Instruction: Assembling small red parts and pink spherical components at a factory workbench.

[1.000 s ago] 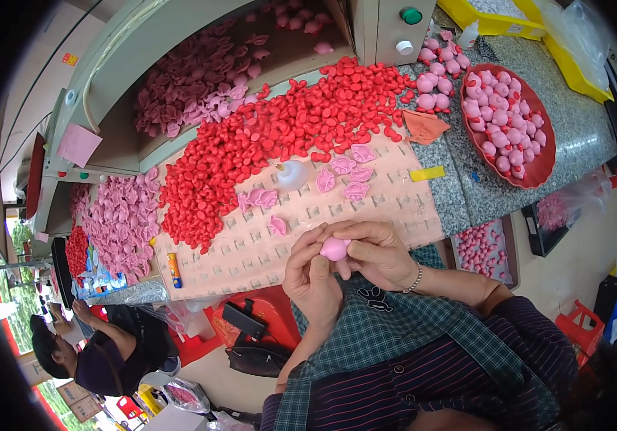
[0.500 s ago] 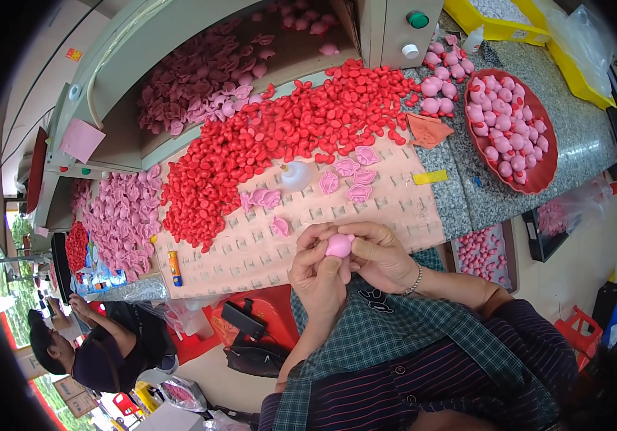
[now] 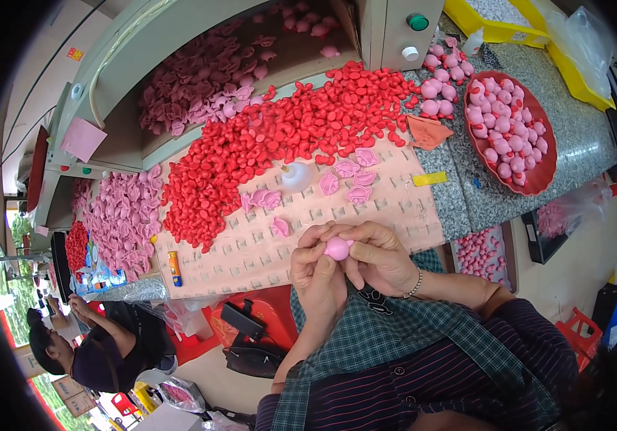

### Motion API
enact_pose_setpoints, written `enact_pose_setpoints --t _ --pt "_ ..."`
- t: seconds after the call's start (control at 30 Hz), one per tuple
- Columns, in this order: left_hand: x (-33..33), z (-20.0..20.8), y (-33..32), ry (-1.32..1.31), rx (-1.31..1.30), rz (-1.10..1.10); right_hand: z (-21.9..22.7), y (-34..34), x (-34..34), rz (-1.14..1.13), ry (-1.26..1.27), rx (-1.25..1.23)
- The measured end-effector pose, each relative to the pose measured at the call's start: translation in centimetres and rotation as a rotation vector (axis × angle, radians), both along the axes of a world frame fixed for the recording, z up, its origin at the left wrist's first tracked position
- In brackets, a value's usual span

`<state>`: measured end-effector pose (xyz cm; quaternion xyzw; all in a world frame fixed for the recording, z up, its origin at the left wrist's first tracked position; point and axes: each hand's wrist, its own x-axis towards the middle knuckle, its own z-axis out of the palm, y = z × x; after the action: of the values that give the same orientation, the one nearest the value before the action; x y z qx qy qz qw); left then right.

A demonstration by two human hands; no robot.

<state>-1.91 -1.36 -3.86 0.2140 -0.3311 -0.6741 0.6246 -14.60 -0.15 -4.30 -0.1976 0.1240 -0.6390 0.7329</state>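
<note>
Between my two hands is a small round pink rubber toy [image 3: 337,248], held just over the near edge of the table mat. My left hand [image 3: 317,269] pinches its left side with thumb and fingers. My right hand [image 3: 380,260] grips the other side, its fingertips partly hiding the toy. Beyond my hands, several crumpled pink rubber pieces [image 3: 330,183] lie on the pale mat [image 3: 251,251]. A translucent squeeze bulb [image 3: 296,176] rests among them. Behind these spreads a large heap of small red rubber pieces [image 3: 287,118].
A red scalloped tray [image 3: 536,185] of finished-looking pink toys stands at right on the granite counter [image 3: 574,158]. More pink pieces [image 3: 118,215] are piled at left, near an orange glue stick [image 3: 174,269]. A grey machine housing [image 3: 118,86] rises behind. Another person [image 3: 107,345] works at far left.
The pink toy and both hands have shifted very slightly, with the fingers adjusting around it. Everything on the table stays where it was.
</note>
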Motion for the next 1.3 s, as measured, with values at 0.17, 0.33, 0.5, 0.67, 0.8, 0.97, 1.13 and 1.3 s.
enact_pose_setpoints --t 0.17,0.33,0.5,0.67,0.8,0.97,1.13,1.3 --pt "0.1 -0.3 -0.1 -0.047 -0.022 -0.028 0.0 0.0 0.2 -0.022 0.009 0.014" --pt "0.1 0.0 0.1 -0.014 -0.014 -0.022 0.4 -0.4 0.1 -0.041 0.072 -0.02" --pt "0.6 -0.4 0.3 0.053 0.041 -0.075 1.2 -0.6 -0.5 -0.113 0.301 -0.151" --pt "0.8 -0.6 0.4 0.072 0.112 -0.087 2.6 -1.0 -1.2 -0.07 0.43 -0.134" --pt "0.6 -0.5 0.5 0.097 0.129 -0.08 2.7 -1.0 -1.3 -0.079 0.521 -0.164" --pt "0.3 0.7 0.4 0.102 0.112 -0.08 2.8 -0.8 -1.2 -0.134 0.602 -0.206" --pt "0.7 0.5 0.3 0.09 0.099 -0.1 2.6 -0.8 -1.1 -0.139 0.663 -0.247" --pt "0.9 1.3 0.3 0.057 0.101 -0.075 2.6 -0.8 -1.1 -0.117 0.726 -0.271"
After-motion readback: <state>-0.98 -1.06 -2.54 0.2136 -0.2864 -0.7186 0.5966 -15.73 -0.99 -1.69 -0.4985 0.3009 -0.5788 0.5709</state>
